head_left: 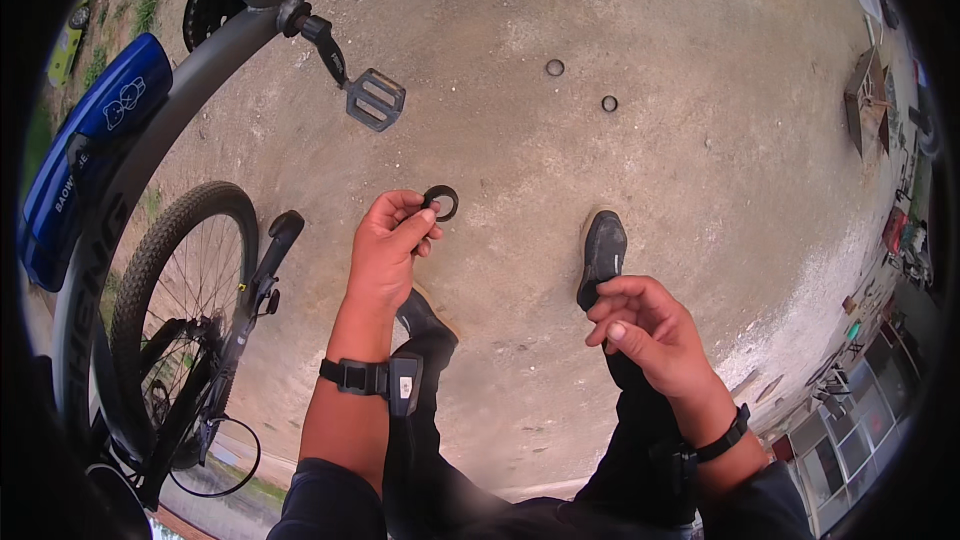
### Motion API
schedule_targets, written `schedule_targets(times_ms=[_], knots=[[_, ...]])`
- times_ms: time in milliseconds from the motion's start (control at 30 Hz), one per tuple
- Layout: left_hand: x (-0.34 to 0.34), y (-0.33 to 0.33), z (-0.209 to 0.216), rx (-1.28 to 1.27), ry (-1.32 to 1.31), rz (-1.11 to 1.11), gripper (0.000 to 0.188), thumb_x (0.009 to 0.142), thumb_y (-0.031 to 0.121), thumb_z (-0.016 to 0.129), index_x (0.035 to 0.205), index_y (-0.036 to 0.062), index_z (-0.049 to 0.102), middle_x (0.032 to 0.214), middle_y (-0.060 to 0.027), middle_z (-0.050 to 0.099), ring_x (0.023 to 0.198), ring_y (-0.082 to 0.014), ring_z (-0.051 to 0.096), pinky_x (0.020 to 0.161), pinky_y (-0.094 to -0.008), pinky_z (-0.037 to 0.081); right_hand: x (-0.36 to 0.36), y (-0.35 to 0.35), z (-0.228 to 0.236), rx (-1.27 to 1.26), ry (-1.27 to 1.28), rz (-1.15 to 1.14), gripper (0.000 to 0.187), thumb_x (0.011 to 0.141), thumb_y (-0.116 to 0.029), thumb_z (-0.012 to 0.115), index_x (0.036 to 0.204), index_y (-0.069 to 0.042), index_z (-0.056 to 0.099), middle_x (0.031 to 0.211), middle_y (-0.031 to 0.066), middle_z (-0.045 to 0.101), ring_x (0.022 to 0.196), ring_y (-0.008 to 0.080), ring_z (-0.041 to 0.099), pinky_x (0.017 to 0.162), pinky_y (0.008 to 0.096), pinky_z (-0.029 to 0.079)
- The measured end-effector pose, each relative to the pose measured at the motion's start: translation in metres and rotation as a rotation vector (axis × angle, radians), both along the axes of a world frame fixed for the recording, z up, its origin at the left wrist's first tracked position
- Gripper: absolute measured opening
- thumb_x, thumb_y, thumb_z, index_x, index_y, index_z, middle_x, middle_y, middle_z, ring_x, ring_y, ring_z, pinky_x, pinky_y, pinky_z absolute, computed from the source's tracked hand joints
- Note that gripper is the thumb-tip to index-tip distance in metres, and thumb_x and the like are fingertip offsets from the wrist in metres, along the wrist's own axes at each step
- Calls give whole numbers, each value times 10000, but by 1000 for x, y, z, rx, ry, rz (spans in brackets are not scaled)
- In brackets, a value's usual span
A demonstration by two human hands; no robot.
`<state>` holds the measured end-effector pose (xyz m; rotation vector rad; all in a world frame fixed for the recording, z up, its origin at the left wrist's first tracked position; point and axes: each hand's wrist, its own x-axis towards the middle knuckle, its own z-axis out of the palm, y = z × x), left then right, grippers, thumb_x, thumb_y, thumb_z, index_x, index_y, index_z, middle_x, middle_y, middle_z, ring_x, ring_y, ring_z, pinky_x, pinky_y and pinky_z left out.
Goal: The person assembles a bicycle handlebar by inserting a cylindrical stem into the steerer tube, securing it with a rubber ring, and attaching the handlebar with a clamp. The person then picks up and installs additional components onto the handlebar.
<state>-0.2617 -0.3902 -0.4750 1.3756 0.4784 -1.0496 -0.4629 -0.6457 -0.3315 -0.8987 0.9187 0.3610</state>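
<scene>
Left hand (398, 227) pinches black ring (456, 203) by its rim; right hand (648, 328) half-curled, apparently empty. Risk: slackened pinch could drop ring onto gritty ground (520, 280).

Outdoor yard. Bare dirt ground (510, 150) with tiny stones across middle. Green grass (146, 12) at upper left. Bike (190, 90) along left. Window-like panes (850, 440) at lower right. Brown box (866, 100) at upper right.

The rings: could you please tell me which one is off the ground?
The ring held in the left hand; the other two lie on the ground.
</scene>
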Motion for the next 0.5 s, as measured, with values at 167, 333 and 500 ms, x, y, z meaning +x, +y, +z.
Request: schedule_targets(times_ms=[167, 333, 500], knots=[[-29, -28, 189, -367, 233, 85, 226, 1011, 23, 709, 1209, 97, 630, 1116, -109, 736, 855, -153, 698, 675, -253, 503, 18, 35, 77, -66, -193, 0, 505, 1030, -88, 734, 1495, -43, 540, 1262, 80, 673, 1069, 162, 713, 906, 299, 558], [-48, -42, 327, -397, 173, -54, 259, 1006, 23, 717, 1243, 69, 622, 1122, -115, 740, 872, -162, 714, 690, -263, 514, 21, 23, 178, 90, -255, -39, 292, 1062, -137, 702, 1324, -21, 647, 1150, 82, 731, 988, 168, 742, 830, 291, 570], [-52, -46, 443, -501, 107, -79, 257, 1007, 38, 726, 1243, 58, 625, 1118, -112, 746, 882, -169, 728, 703, -269, 528, 25, 14, 284, 291, -377, -112, 195, 1066, -175, 698, 1201, -35, 694, 1048, 38, 754, 865, 134, 737, 767, 281, 576]])
